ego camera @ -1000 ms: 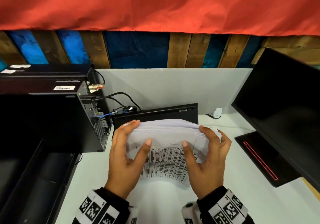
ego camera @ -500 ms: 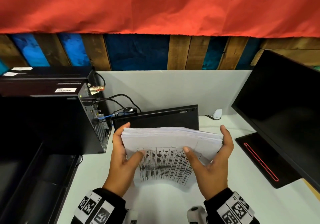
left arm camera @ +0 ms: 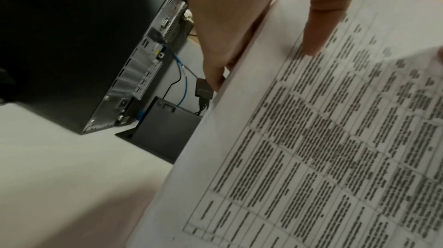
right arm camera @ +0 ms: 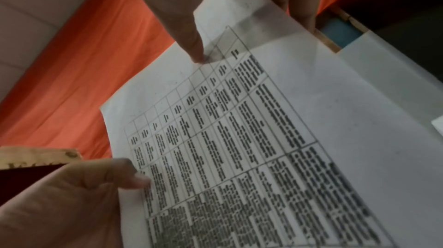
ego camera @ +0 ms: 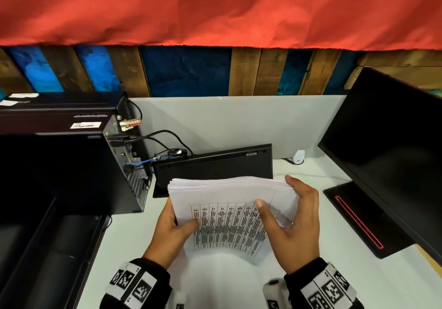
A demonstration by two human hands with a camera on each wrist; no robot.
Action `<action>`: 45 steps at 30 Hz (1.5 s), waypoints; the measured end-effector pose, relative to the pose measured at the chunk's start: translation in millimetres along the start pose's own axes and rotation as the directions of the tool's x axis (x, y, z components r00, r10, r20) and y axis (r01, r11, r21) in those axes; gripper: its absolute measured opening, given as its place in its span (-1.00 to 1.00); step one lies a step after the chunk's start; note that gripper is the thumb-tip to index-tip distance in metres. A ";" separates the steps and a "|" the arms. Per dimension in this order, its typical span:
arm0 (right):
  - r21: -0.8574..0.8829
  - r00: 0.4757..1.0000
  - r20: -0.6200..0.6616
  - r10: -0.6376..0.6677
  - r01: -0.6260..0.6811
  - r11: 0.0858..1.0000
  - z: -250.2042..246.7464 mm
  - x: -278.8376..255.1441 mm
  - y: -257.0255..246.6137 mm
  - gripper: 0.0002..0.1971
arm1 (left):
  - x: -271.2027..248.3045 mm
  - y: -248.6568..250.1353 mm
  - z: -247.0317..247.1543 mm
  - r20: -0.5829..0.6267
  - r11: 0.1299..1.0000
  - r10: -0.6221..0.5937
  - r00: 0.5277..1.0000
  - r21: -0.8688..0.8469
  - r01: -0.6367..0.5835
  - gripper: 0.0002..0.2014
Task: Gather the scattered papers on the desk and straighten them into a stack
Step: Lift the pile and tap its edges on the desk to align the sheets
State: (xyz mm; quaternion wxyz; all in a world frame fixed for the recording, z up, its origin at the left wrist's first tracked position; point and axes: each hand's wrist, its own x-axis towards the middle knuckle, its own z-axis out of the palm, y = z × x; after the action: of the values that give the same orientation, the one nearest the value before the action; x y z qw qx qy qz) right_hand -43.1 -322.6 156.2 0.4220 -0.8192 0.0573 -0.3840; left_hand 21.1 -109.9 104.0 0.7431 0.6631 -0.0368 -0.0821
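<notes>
A thick stack of white papers (ego camera: 229,215) stands tilted above the white desk (ego camera: 346,282), its top sheet printed with a table of text. My left hand (ego camera: 177,222) grips the stack's lower left side, thumb on the front and fingers hidden behind. My right hand (ego camera: 277,196) holds the right edge, with its thumb on the printed sheet and its fingers reaching up behind the corner. In the left wrist view the thumb (left arm camera: 321,30) presses on the papers (left arm camera: 311,138). In the right wrist view the thumb (right arm camera: 191,43) lies on the top sheet (right arm camera: 239,119). The top edges look nearly even.
A black computer tower (ego camera: 71,170) with cables stands at the left. A black keyboard (ego camera: 215,167) leans against the grey partition just behind the stack. A dark monitor (ego camera: 394,153) and its base (ego camera: 358,217) fill the right side. A small white device (ego camera: 299,156) sits at the back.
Both hands left the stack's top edge. My left hand slid down the left side. My right hand opened outward, then closed in on the right edge. The sheets now sit more evenly.
</notes>
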 end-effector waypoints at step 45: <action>0.036 0.999 0.040 0.025 -0.026 0.999 4.5 -8.5 -9.2 -0.49 | -10.5 65.4 38.6 -0.393 0.956 0.255 0.884 -0.036 -0.292 -0.83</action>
State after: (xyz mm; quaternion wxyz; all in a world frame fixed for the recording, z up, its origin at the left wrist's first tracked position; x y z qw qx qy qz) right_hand -48.0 -310.3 156.5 0.4430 -0.8179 0.0524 -0.3634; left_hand 9.2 -139.0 174.0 0.7704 0.6185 0.0199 0.1534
